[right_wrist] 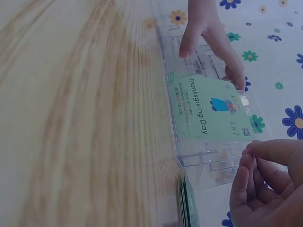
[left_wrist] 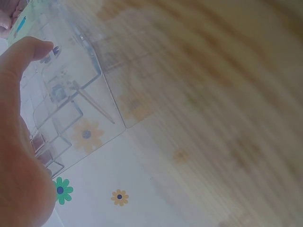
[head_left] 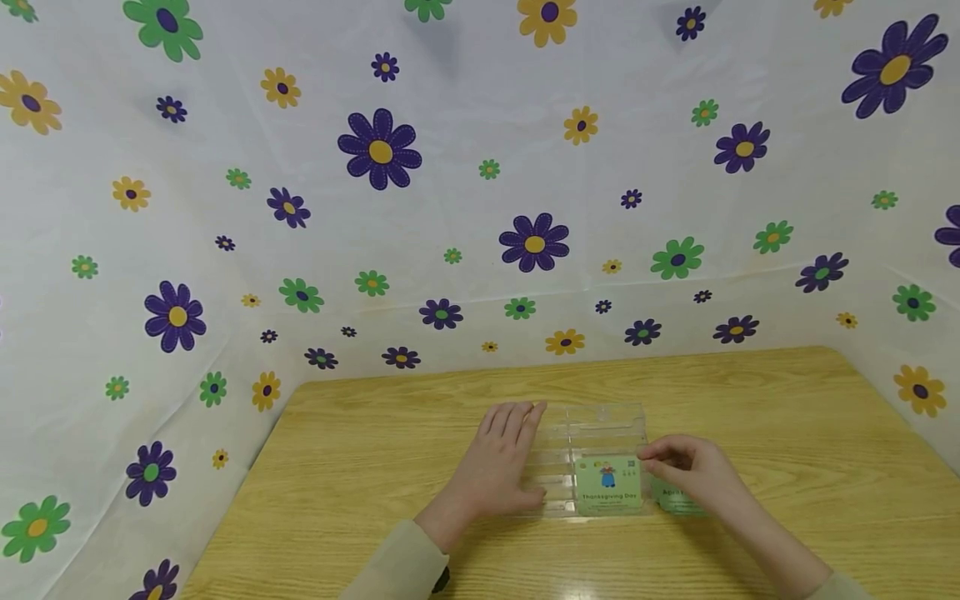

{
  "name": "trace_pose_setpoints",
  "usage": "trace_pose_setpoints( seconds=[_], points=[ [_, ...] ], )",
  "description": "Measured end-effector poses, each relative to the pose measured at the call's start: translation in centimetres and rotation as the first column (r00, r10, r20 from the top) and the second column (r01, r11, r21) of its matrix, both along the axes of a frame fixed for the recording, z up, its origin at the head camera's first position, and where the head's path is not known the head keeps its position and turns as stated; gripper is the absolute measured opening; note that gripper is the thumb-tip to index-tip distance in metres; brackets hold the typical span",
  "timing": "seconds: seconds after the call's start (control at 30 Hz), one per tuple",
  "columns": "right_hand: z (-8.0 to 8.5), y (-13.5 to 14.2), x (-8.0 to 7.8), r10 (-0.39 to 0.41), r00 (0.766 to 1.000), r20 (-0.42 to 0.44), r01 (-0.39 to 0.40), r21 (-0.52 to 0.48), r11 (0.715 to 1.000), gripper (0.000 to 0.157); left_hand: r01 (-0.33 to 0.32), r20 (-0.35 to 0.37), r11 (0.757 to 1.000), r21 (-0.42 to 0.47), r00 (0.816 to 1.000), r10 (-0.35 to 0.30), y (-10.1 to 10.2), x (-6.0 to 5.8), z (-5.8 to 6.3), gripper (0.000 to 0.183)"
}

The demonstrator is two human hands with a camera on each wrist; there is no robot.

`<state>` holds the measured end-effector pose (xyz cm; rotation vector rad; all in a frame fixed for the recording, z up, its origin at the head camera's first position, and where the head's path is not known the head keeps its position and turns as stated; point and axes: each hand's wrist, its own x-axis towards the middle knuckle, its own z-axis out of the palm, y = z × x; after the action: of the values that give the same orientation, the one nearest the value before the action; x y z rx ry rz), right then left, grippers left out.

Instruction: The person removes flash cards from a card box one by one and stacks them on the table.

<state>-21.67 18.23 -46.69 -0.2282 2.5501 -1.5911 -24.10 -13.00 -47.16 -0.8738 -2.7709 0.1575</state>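
A clear plastic card holder with tiered pockets lies on the table. My left hand rests across its left side, fingers extended towards the far edge and thumb spread near the front edge. A green card printed "Thanksgiving Day" sits at the holder's front right. At that card's upper right corner, the thumb and forefinger of my right hand pinch together, as the right wrist view also shows. Beneath the right hand, a stack of green cards stands beside the holder; the hand partly hides its top card in the head view.
The wooden table carries the holder and the cards. White cloth with purple, green and yellow flowers rises behind the table and at both sides.
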Motion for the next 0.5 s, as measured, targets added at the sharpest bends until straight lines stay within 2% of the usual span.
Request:
trace_pose_setpoints(
  seconds=[0.5],
  points=[
    [0.38,-0.57,0.15,-0.016,0.999,-0.03,0.018,0.042,0.999,0.018,0.003,-0.003,1.0,0.011,1.0,-0.003,0.04,-0.01,0.02,0.119]
  ],
)
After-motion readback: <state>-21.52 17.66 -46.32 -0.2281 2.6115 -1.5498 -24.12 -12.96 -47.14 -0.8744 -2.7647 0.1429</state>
